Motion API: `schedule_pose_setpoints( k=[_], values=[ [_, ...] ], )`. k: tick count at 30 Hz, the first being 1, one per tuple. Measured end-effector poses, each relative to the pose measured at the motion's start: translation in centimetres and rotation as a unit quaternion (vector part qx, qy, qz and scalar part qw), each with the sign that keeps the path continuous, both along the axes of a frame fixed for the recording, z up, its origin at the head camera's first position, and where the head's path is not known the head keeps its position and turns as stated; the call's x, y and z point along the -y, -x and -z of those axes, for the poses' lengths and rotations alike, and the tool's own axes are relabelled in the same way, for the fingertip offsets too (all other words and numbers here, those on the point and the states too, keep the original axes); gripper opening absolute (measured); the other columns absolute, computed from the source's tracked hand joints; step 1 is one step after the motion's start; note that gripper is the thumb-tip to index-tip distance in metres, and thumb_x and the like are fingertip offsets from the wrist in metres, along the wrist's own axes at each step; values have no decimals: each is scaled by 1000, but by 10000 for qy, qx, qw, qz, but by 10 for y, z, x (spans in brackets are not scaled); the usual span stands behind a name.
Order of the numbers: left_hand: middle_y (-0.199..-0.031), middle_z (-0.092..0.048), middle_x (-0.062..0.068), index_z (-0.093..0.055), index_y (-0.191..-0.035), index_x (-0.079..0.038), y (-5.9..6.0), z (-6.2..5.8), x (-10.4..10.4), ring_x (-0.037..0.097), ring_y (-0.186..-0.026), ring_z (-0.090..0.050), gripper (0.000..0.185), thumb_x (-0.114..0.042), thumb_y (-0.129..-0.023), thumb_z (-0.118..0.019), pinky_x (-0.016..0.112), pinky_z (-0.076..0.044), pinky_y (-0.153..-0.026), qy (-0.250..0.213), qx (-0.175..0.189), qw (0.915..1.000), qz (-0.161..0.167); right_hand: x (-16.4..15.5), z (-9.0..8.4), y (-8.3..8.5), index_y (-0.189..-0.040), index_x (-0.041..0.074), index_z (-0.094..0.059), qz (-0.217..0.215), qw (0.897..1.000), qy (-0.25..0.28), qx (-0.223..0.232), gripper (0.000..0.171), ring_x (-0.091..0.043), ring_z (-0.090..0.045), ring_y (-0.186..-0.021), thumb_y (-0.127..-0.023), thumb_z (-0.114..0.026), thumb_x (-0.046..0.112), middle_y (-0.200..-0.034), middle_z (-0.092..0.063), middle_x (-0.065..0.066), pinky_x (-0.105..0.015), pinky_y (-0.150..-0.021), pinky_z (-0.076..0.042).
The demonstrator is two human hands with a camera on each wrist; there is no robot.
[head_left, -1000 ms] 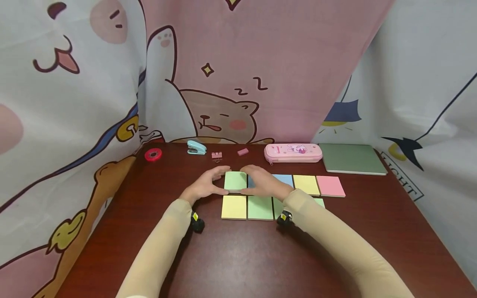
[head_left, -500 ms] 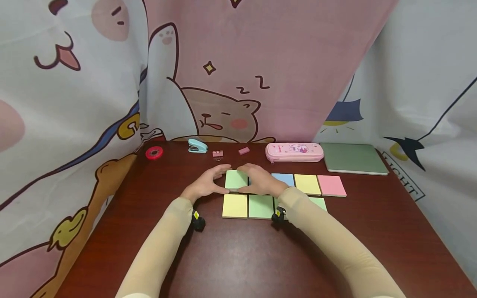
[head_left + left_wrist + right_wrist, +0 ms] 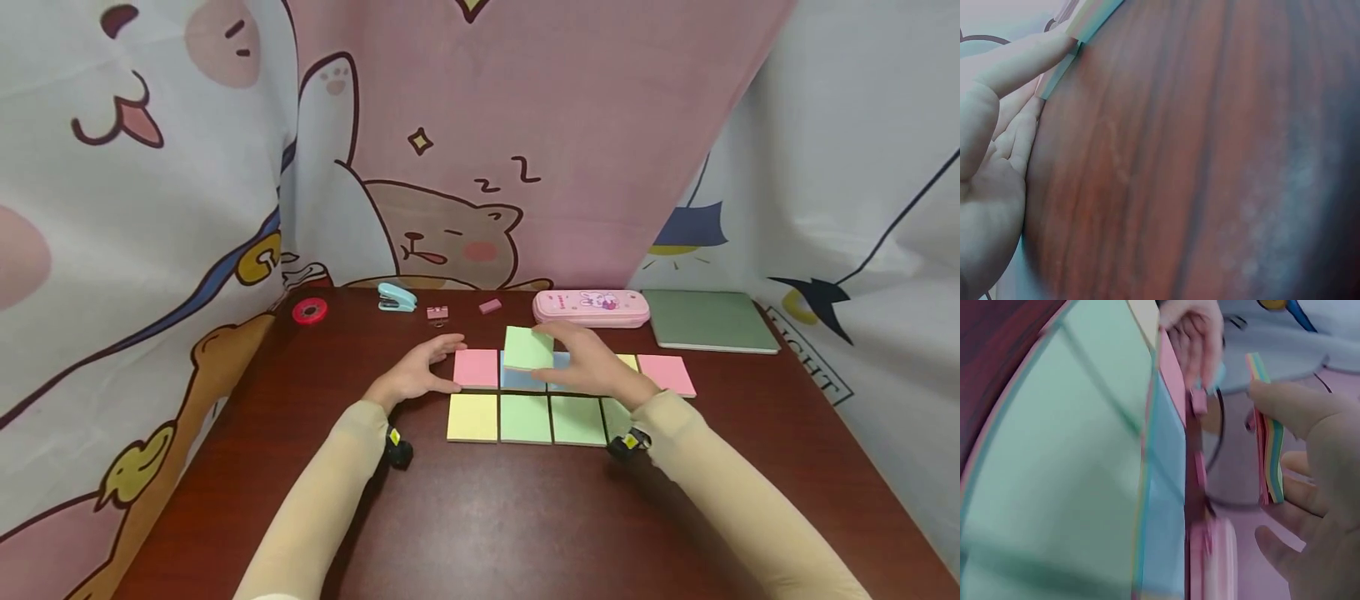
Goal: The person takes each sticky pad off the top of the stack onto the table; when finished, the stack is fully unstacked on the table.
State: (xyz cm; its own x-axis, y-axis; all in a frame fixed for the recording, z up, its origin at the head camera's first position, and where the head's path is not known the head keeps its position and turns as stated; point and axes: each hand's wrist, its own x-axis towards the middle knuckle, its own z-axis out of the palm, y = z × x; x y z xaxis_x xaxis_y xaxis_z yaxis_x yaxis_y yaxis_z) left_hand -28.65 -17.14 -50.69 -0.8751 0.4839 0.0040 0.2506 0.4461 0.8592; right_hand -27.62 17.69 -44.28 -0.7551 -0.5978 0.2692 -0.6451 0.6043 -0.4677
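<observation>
My right hand (image 3: 592, 358) pinches a sticky note pad (image 3: 527, 348) with a green top, raised over the blue pads (image 3: 517, 381). From the side, in the right wrist view, the same pad (image 3: 1272, 456) shows layered pink, yellow, blue and green edges between thumb and fingers. My left hand (image 3: 412, 372) stays at the left side of a pink pad (image 3: 476, 369), its thumb at the near corner and its fingers by the far one. In the left wrist view the thumb (image 3: 1035, 59) is right at a pad edge.
A near row has a yellow pad (image 3: 472, 417) and several green pads (image 3: 525, 418); another pink pad (image 3: 667, 376) ends the far row. Behind are red tape (image 3: 310, 312), a blue stapler (image 3: 397, 297), a binder clip (image 3: 437, 313), a pink pencil case (image 3: 591, 308) and a green notebook (image 3: 708, 319).
My right hand has lifted the green-topped pad and carried it right, uncovering the pink pad where it was. My left hand has kept its place.
</observation>
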Motion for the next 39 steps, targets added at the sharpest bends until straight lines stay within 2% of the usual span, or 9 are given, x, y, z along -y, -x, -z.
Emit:
schedule_pose_setpoints(
  k=[4, 12, 15, 19, 21, 28, 32, 35, 39],
  values=[
    [-154, -56, 3, -42, -161, -15, -1, 0, 0, 31, -149, -43, 91, -15, -84, -91, 50, -33, -125, 26, 32, 10000, -38, -51, -1, -14, -144, 5, -59, 258, 9995, 176, -33, 73, -32, -59, -132, -85, -90, 35, -144, -63, -12, -56, -108, -49],
    [-154, -56, 4, -42, -161, -14, 0, 0, -1, 31, -149, -43, 92, -13, -83, -91, 50, -32, -125, 1, 8, 10000, 12, -140, 5, -48, -142, 9, -61, 859, 9962, -93, -126, 72, -31, -56, -125, -81, -93, 33, -138, -64, -9, -57, -97, -48],
    [-154, -56, 4, -42, -161, -14, 0, 1, -2, 31, -149, -43, 92, -13, -83, -91, 50, -32, -125, -8, -7, 10000, 15, -166, 6, -61, -142, 11, -60, 996, 9947, -234, -97, 73, -26, -60, -108, -81, -94, 33, -132, -64, -6, -45, -84, -54],
    [-154, -56, 4, -42, -161, -13, 1, 1, -2, 30, -149, -43, 91, -12, -84, -91, 48, -33, -125, -20, -7, 10000, 20, -196, 12, -74, -142, 16, -60, 1075, 9935, -372, -87, 74, -18, -59, -89, -79, -95, 32, -125, -63, -2, -30, -65, -53],
    [-154, -56, 4, -42, -161, -13, 1, 1, -1, 30, -149, -43, 91, -12, -84, -91, 48, -33, -125, -19, -13, 10000, 30, -209, 17, -79, -141, 17, -60, 1093, 9928, -470, -106, 73, -13, -58, -90, -79, -96, 31, -128, -63, -1, -27, -65, -53],
    [-155, -55, 4, -41, -161, -15, 1, 2, 1, 31, -149, -43, 92, -13, -84, -90, 49, -33, -125, -24, 6, 10000, 16, -233, 29, -90, -129, 21, -67, 1008, 9928, -640, -133, 59, -5, -55, -96, -78, -96, 29, -136, -63, -6, -22, -69, -51],
    [-155, -55, 4, -42, -161, -15, 0, 3, 1, 31, -149, -43, 91, -13, -84, -90, 50, -33, -125, 8, -20, 10000, 14, -236, 36, -94, -124, 25, -70, 933, 9926, -773, -25, 54, 4, -52, -109, -78, -96, 35, -137, -64, -6, -17, -80, -51],
    [-155, -55, 3, -42, -161, -15, 0, 3, 1, 31, -149, -44, 91, -13, -84, -90, 50, -33, -125, 29, -33, 10000, 4, -235, 40, -96, -122, 27, -72, 859, 9931, -795, 41, 52, 8, -50, -115, -78, -96, 36, -139, -63, -7, -19, -83, -53],
    [-155, -55, 3, -42, -161, -14, 0, 2, 1, 30, -149, -43, 90, -13, -85, -90, 49, -33, -125, 25, -47, 10000, 8, -233, 42, -97, -118, 28, -74, 851, 9939, -700, 1, 49, 7, -52, -110, -75, -98, 31, -140, -62, -8, -22, -76, -57]
  ],
)
